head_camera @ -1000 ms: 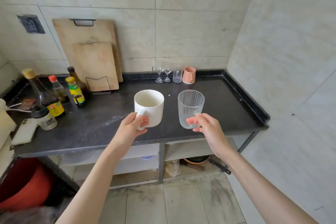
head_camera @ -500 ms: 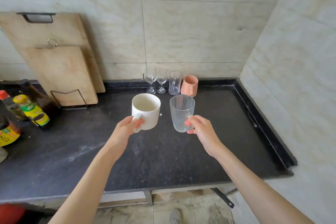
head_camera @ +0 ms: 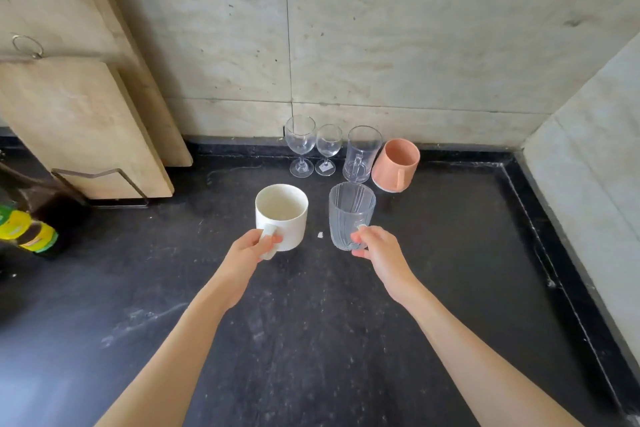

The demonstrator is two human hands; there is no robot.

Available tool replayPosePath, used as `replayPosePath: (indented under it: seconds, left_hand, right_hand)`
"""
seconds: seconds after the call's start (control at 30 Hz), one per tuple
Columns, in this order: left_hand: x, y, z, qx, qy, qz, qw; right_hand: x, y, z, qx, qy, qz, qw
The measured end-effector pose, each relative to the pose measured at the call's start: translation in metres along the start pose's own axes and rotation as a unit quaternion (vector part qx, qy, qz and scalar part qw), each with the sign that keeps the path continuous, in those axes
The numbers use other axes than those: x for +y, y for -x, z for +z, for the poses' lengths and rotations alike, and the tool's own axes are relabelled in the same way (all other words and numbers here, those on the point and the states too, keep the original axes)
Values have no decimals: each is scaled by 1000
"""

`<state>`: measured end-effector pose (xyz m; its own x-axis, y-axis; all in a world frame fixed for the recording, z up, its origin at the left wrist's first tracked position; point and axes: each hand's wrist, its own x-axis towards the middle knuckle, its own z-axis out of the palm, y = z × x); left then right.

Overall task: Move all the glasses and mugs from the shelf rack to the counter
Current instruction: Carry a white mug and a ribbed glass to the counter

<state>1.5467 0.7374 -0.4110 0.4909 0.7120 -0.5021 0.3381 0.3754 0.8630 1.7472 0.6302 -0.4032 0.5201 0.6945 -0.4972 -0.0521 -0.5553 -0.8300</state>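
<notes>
Head view: left hand (head_camera: 247, 250) has its grip clamped on the white mug (head_camera: 281, 215) by its handle. Right hand (head_camera: 375, 251) pinches the ribbed glass mug (head_camera: 350, 215) (handle side), both above the dark table (head_camera: 311, 340).

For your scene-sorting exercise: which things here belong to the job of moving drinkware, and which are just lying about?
Job: white mug in left hand; ribbed glass in right hand; two wine glasses; clear glass mug; pink mug; counter.

Lying about: cutting boards; sauce bottle.

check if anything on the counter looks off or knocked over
Only the pink mug by the back wall: it tilts, its base partly lifted off the counter, beside the upright clear mug. A small white fleck also lies on the counter.
</notes>
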Motion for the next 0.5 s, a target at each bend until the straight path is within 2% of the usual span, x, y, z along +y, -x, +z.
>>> replayPosePath:
  seconds: [0.5]
  left_hand:
    - [-11, -114, -12, -7, -16, 1, 1000]
  right_hand:
    - [-1, -110, 51, 36, -86, 19, 996]
